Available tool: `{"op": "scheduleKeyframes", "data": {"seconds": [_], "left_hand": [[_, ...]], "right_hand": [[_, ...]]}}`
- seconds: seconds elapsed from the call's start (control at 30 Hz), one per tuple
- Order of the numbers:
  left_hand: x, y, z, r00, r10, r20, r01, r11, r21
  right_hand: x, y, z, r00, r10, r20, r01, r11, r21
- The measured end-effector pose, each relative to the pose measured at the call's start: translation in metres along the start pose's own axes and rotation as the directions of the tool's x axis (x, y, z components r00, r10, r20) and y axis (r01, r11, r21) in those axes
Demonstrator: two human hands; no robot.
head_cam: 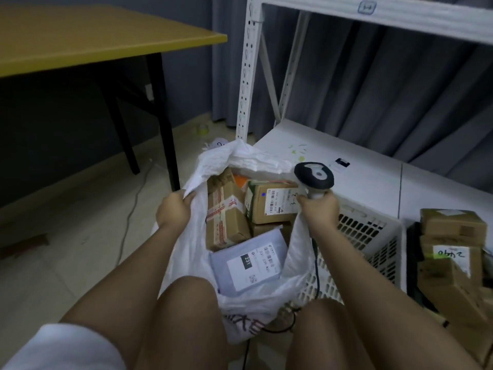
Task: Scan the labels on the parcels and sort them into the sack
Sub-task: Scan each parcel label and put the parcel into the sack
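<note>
Sack (pixel 186 252), white woven plastic, stands open on the floor between the person's knees, mouth pulled wide. Left hand (pixel 173 209) grips the sack's left rim, fingers curled over the bunched edge. Right hand (pixel 318 209) is wrapped round the handle of a barcode scanner (pixel 314 175), its dark head up above the fist, and the sack's right rim seems caught under that same grip; the scanner's cable (pixel 317 265) drops down along the sack's right side. Inside the sack: a cardboard box with red-printed tape (pixel 225 217) along the left wall, a labelled cardboard box (pixel 274 204) at the far side with a small blue light dot on its face, and a grey mailer bag (pixel 248 265) at the near side, label up, marked 231. Just right of the sack, touching it, sits a white plastic basket (pixel 360 236). Further right, at the frame's right edge, a pile of cardboard parcels (pixel 453 252). Behind stands a white metal rack (pixel 249 68), with a yellow-topped table (pixel 93 38) off to the left.
</note>
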State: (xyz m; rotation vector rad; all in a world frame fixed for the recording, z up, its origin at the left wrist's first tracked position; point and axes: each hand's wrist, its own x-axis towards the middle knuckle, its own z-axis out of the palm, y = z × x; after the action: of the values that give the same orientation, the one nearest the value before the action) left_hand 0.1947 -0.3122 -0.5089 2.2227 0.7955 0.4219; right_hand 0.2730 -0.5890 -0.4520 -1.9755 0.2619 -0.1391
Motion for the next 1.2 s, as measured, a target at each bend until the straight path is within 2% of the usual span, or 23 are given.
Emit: {"op": "scheduleKeyframes", "data": {"seconds": [0.07, 0.13, 0.23, 0.3, 0.4, 0.5, 0.57, 0.67, 0.73, 0.8, 0.87, 1.0, 1.1, 1.2], "left_hand": [[0.016, 0.041, -0.013, 0.999, 0.016, -0.037, -0.022, 0.983, -0.18], [0.038, 0.092, -0.042, 0.991, 0.029, -0.128, -0.069, 0.945, -0.32], [0.062, 0.149, -0.1, 0.939, 0.081, -0.333, -0.193, 0.928, -0.32], [0.065, 0.156, -0.124, 0.905, 0.13, -0.406, -0.266, 0.916, -0.3], [0.059, 0.131, -0.118, 0.945, 0.1, -0.31, -0.161, 0.97, -0.18], [0.049, 0.096, -0.105, 0.984, -0.044, -0.173, 0.035, 0.998, -0.052], [0.044, 0.088, -0.11, 0.985, -0.038, -0.17, 0.035, 0.999, -0.02], [0.038, 0.105, -0.136, 0.976, 0.008, -0.216, -0.009, 1.0, -0.001], [0.033, 0.115, -0.153, 0.966, 0.016, -0.257, -0.022, 0.999, -0.023], [0.027, 0.114, -0.161, 0.962, 0.003, -0.273, -0.016, 0.999, -0.046], [0.017, 0.105, -0.16, 0.969, -0.048, -0.241, 0.032, 0.997, -0.069], [-0.015, 0.087, -0.156, 0.974, -0.152, -0.167, 0.149, 0.988, -0.026], [-0.042, 0.082, -0.154, 0.981, -0.141, -0.131, 0.132, 0.988, -0.081], [-0.065, 0.092, -0.149, 0.971, -0.074, -0.229, 0.05, 0.993, -0.107]], "right_hand": [[0.009, -0.026, 0.002, 0.999, -0.032, -0.007, 0.033, 0.999, 0.005], [0.021, -0.069, -0.004, 0.998, -0.032, -0.059, 0.041, 0.986, 0.162], [0.033, -0.124, -0.025, 0.981, -0.109, -0.16, 0.161, 0.919, 0.361], [0.035, -0.133, -0.031, 0.972, -0.178, -0.152, 0.222, 0.91, 0.349], [0.032, -0.112, -0.02, 0.983, -0.177, -0.059, 0.185, 0.965, 0.188], [0.015, -0.082, -0.004, 0.984, -0.158, 0.082, 0.165, 0.983, -0.084], [0.007, -0.082, 0.001, 0.978, -0.163, 0.126, 0.182, 0.971, -0.155], [0.004, -0.122, -0.01, 0.974, -0.217, 0.071, 0.213, 0.975, 0.058], [0.0, -0.151, -0.026, 0.964, -0.263, -0.025, 0.261, 0.936, 0.236], [-0.009, -0.163, -0.043, 0.953, -0.286, -0.098, 0.302, 0.897, 0.322], [-0.016, -0.155, -0.051, 0.961, -0.263, -0.081, 0.275, 0.915, 0.294], [-0.031, -0.118, -0.053, 0.986, -0.132, 0.098, 0.117, 0.982, 0.146], [-0.046, -0.1, -0.063, 0.985, -0.107, 0.137, 0.085, 0.984, 0.154], [-0.058, -0.094, -0.083, 0.987, -0.127, 0.1, 0.106, 0.975, 0.195]]}}
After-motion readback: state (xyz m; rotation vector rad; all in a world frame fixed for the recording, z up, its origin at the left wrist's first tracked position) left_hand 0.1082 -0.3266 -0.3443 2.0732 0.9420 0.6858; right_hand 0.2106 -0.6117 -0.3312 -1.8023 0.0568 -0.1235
